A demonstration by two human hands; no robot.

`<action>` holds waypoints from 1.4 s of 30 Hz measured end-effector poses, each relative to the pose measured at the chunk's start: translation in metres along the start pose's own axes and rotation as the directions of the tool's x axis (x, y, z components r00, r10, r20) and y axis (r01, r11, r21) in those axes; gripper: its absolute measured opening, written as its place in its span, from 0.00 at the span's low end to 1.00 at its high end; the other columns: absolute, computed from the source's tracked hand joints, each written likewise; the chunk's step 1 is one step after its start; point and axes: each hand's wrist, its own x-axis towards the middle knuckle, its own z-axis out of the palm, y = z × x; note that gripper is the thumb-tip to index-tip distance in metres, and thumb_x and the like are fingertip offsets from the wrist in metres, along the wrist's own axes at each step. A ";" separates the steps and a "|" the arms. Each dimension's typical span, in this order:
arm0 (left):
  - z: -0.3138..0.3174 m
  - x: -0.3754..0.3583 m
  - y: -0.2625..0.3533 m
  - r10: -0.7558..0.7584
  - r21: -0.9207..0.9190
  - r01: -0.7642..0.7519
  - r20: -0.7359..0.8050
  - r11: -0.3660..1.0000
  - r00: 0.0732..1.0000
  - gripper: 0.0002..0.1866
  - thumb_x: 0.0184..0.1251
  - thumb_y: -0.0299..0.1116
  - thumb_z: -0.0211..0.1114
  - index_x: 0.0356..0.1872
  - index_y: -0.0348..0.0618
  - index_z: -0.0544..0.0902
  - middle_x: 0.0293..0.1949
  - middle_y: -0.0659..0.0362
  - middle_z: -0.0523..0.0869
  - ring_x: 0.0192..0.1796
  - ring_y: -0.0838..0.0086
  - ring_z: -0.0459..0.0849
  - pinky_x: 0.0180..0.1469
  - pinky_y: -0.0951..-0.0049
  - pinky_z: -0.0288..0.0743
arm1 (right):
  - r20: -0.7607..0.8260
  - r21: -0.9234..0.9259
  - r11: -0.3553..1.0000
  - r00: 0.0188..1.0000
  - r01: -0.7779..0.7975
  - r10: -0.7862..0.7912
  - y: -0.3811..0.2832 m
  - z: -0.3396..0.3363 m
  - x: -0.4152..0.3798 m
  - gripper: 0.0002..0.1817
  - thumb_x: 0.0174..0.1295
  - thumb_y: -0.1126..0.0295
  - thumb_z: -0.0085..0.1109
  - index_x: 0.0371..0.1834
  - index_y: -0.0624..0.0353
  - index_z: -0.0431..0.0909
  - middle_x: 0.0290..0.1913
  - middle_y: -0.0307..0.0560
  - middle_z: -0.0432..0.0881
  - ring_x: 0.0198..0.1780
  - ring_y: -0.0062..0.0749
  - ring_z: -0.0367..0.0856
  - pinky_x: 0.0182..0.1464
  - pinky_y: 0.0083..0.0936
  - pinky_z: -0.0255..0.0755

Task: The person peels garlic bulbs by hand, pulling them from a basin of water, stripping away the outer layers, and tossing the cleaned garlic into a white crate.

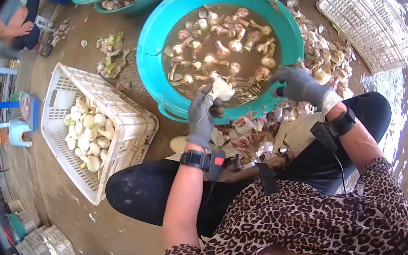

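Observation:
My left hand [202,116], in a grey glove, grips a peeled white bulb [221,90] over the near rim of a teal basin [150,56]. The basin holds murky water with several unpeeled bulbs [233,45] floating in it. My right hand [300,85], also grey-gloved, is closed at the basin's near right rim; a small tool may be in it, but I cannot make it out. Both wrists wear black bands. My knees in black trousers flank a heap of peelings [253,133].
A white plastic crate [130,134] with several peeled white bulbs [87,138] stands at my left. An upturned white crate [366,21] lies at the far right on wet ground. More teal tubs [141,1] sit beyond. Another person's arm [12,27] shows at top left.

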 end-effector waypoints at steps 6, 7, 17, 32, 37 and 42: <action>0.018 0.090 -0.036 0.080 0.995 -0.035 0.043 -0.089 0.996 0.19 0.55 0.28 0.51 0.50 0.52 0.72 0.41 0.55 0.79 0.43 0.60 0.78 0.44 0.65 0.70 | 0.082 0.016 1.000 0.997 0.001 -0.002 0.013 0.009 0.010 0.11 0.51 0.62 0.49 0.36 0.52 0.74 0.36 0.49 0.78 0.40 0.43 0.75 0.43 0.34 0.68; 0.023 0.092 -0.042 -0.097 0.925 -0.182 0.158 -0.335 0.983 0.17 0.56 0.29 0.50 0.48 0.52 0.72 0.40 0.51 0.79 0.42 0.58 0.78 0.45 0.64 0.70 | 0.144 0.026 1.000 0.990 -0.011 0.007 0.009 0.007 0.008 0.12 0.51 0.63 0.48 0.37 0.52 0.74 0.36 0.49 0.78 0.41 0.43 0.75 0.44 0.34 0.67; -0.006 0.122 -0.041 -0.294 0.924 -0.185 0.085 -0.333 0.952 0.22 0.53 0.32 0.56 0.52 0.51 0.70 0.48 0.53 0.76 0.42 0.57 0.78 0.45 0.66 0.71 | 0.132 0.098 0.995 0.991 -0.036 0.023 0.027 0.004 0.003 0.11 0.50 0.65 0.48 0.36 0.52 0.74 0.36 0.47 0.78 0.42 0.42 0.75 0.43 0.35 0.68; 0.034 0.016 0.014 -0.063 -0.175 0.103 0.219 0.979 0.974 0.19 0.60 0.33 0.53 0.53 0.41 0.68 0.33 0.56 0.78 0.34 0.72 0.75 0.36 0.72 0.72 | -0.195 0.707 0.703 0.976 0.073 0.095 0.005 0.009 0.002 0.18 0.51 0.65 0.57 0.46 0.53 0.71 0.36 0.49 0.79 0.37 0.34 0.77 0.40 0.25 0.69; 0.046 0.006 -0.011 -0.041 -0.094 0.055 0.145 0.994 0.989 0.21 0.57 0.41 0.56 0.51 0.44 0.71 0.42 0.63 0.78 0.37 0.77 0.74 0.41 0.73 0.70 | -0.406 0.693 0.669 0.912 0.269 0.053 -0.011 0.016 0.011 0.27 0.48 0.61 0.61 0.52 0.55 0.67 0.37 0.50 0.76 0.36 0.35 0.76 0.40 0.27 0.69; 0.057 -0.023 -0.020 -0.164 -0.087 0.190 0.239 0.978 0.957 0.22 0.54 0.42 0.60 0.49 0.45 0.72 0.36 0.65 0.77 0.34 0.77 0.75 0.40 0.73 0.71 | -0.475 0.501 0.853 0.870 0.145 0.131 0.003 0.039 0.021 0.07 0.42 0.71 0.58 0.27 0.53 0.78 0.26 0.48 0.79 0.30 0.41 0.78 0.34 0.28 0.72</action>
